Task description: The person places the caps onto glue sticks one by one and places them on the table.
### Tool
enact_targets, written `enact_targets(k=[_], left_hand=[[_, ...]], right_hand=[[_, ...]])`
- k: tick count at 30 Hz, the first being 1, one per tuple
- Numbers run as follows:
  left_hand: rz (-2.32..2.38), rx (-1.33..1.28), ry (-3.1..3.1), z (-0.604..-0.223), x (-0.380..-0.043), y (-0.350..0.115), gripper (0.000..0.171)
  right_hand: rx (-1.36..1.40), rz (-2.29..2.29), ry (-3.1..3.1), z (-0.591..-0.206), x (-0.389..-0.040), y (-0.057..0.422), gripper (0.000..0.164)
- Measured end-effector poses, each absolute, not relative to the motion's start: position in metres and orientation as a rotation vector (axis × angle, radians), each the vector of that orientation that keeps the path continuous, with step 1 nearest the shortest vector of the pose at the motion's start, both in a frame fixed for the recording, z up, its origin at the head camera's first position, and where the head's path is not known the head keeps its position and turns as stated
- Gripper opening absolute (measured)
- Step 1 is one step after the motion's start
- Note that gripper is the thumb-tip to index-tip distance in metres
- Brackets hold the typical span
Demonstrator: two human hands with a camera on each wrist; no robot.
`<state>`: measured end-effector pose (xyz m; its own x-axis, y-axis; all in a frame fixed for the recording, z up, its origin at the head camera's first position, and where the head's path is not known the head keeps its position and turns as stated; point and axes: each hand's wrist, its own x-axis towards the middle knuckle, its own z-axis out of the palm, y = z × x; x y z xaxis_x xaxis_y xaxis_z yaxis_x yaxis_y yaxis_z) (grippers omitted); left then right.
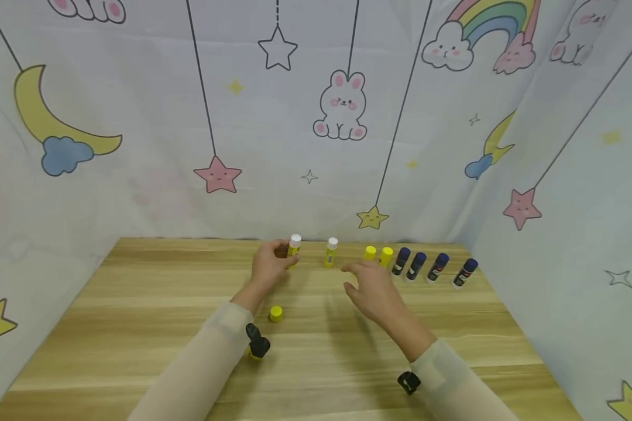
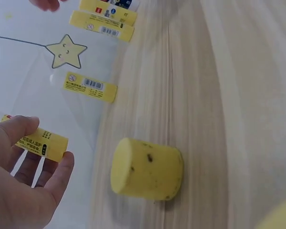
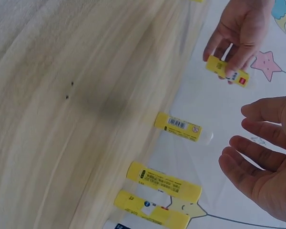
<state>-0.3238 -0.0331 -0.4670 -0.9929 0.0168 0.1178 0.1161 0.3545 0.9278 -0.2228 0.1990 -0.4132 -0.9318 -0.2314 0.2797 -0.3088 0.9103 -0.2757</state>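
Observation:
My left hand (image 1: 268,267) grips a yellow glue stick (image 1: 294,248) with a white top, fingers and thumb around its barrel. In the left wrist view that glue stick (image 2: 43,144) is held upright near the table's back edge. A second uncapped glue stick (image 1: 330,255) stands to its right, apart from both hands. My right hand (image 1: 371,289) hovers over the table with loosely bent fingers and holds nothing. Behind it stand two glue sticks with yellow caps (image 1: 386,256), partly hidden. A loose yellow cap (image 1: 276,314) lies near my left forearm.
Several glue sticks with dark blue caps (image 1: 416,266) stand in a row at the back right. Another yellow piece (image 1: 255,354) is mostly hidden under the left wrist camera. A printed curtain (image 1: 274,204) hangs behind the wooden table (image 1: 316,380).

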Motion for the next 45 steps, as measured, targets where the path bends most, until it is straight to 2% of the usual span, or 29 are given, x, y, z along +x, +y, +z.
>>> enact_targets(k=[21, 33, 45], left_hand=[[-1.55, -0.34, -2.461, -0.448, -0.256, -0.072, 0.036], [-1.108, -0.403, -2.533, -0.445, -0.225, -0.091, 0.037], [-0.867, -0.418, -2.569, -0.446, -0.21, -0.103, 0.033]], right_hand=[[0.424, 0.564, -2.856, -0.435, -0.231, 0.17, 0.03], [0.411, 0.779, -2.883, -0.442, -0.233, 0.151, 0.033], [0.504, 0.944, -2.976, -0.452, -0.235, 0.129, 0.04]])
